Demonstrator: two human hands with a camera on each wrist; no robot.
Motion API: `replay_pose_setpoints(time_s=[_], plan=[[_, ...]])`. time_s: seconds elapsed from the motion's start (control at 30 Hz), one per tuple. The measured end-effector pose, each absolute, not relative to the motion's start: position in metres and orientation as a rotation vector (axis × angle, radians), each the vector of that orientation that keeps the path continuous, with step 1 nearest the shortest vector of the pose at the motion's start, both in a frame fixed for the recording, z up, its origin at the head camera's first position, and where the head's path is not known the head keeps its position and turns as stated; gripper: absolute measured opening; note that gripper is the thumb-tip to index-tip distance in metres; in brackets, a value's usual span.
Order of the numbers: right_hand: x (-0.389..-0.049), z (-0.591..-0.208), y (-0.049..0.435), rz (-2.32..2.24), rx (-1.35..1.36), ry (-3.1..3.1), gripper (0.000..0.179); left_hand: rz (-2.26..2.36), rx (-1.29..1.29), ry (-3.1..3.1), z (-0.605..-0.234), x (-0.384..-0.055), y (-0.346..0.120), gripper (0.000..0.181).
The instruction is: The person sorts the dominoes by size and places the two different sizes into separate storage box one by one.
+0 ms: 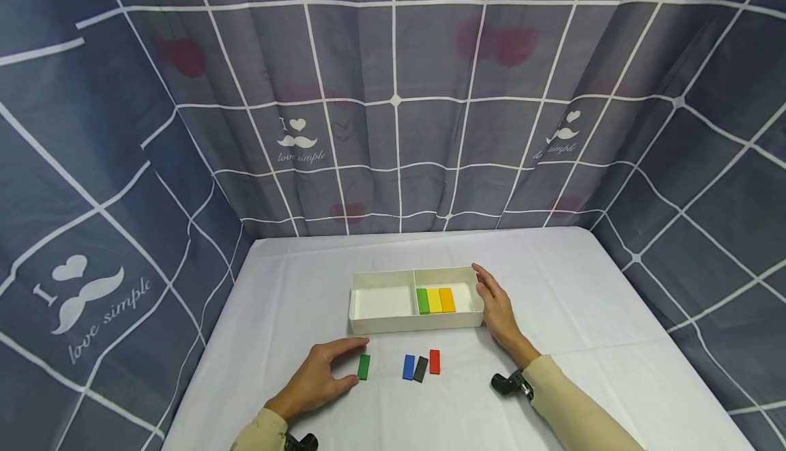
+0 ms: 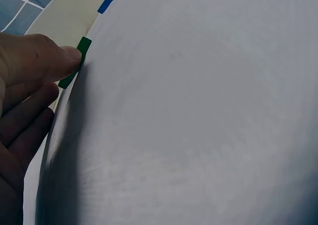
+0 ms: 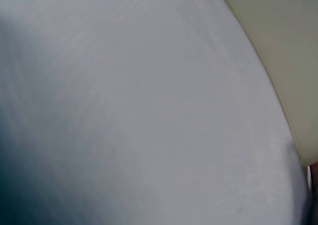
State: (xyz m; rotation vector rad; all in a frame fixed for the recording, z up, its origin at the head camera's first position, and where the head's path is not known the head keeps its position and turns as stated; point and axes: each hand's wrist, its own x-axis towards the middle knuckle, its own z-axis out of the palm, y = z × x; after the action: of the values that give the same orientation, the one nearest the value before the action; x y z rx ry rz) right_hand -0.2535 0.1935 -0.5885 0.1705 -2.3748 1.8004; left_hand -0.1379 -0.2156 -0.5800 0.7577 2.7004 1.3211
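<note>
A worktop [image 1: 528, 396] under white cloth fills the lower middle of the frame. At its centre is a divided white box [image 1: 417, 323], with light green [image 1: 423, 301], yellow [image 1: 434, 300] and orange blocks [image 1: 447, 299] in its right compartment. The right hand [image 1: 502, 313] rests extended fingers at its right end. At lower left, the left hand [image 1: 316, 376] has thumb and index finger wide around a dark green block [image 1: 364, 368]. At lower centre lie blue [image 1: 408, 367], black [image 1: 420, 369] and red blocks [image 1: 434, 362].

A flat, oblong green block [image 1: 364, 367] lies near the front-left corner of an open-topped, two-compartment white box [image 1: 417, 323].

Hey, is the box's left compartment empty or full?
Empty: the left compartment shows bare floor; green, yellow and orange blocks sit right of the divider.
</note>
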Motion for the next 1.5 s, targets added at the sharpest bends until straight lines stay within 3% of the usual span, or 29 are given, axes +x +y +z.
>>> replay_pose_setpoints(time_s=[1.1, 1.5], plan=[[-0.251, -0.586, 0.192, 1.819, 0.161, -2.357, 0.048, 1.248, 0.841, 2.770, -0.578, -0.142, -0.212, 0.058], [-0.252, -0.588, 0.194, 1.830, 0.179, -2.346, 0.047, 1.231, 1.012, 2.821, -0.552, -0.149, -0.211, 0.055]])
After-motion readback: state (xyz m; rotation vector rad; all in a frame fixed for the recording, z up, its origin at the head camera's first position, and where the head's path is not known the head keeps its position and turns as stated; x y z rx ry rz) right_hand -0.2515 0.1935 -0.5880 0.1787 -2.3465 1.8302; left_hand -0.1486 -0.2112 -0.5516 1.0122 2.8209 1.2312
